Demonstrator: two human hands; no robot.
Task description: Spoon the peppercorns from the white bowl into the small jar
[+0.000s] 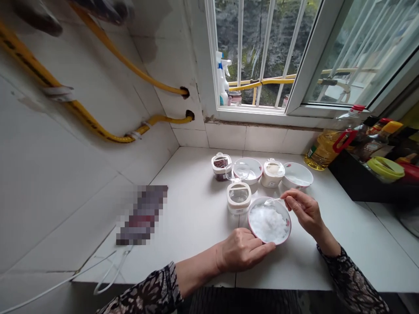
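A white bowl (269,221) with a pink rim holds a heap of white, grainy stuff like salt or sugar. My left hand (240,250) is closed at the bowl's near left edge, thumb along the rim. In my right hand (304,211), thumb and fingers pinch a small clear spoon (273,201) over the far side of the bowl. Just left of the bowl is a clear jar (238,198) with a white collar; its see-through lid (236,171) is raised. Behind stand a jar of dark red bits (221,166) and a jar of pale contents (273,173).
Two more bowls stand at the back, a left bowl (248,171) and a right bowl (297,175). An oil bottle (322,146) and a black box (345,174) of condiments stand at the right. A blurred-out object (142,216) and a white cable (108,283) lie at the left.
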